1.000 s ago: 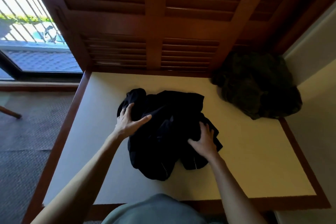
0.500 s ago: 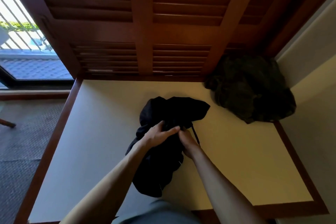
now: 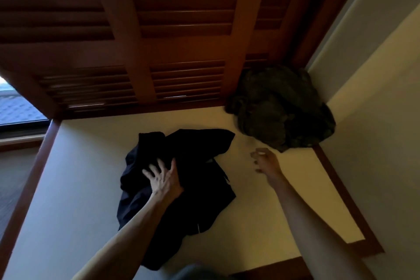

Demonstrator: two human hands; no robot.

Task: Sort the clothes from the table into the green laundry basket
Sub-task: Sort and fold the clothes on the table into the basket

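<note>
Left hand: we see fingers spread flat on black garment, mid-table. Right hand blurred, loosely curled, empty, between it and dark green clothes pile.

Black garment, dark green heap, cream table.

No text, label, brand, number or sign can be read anywhere in view.
</note>
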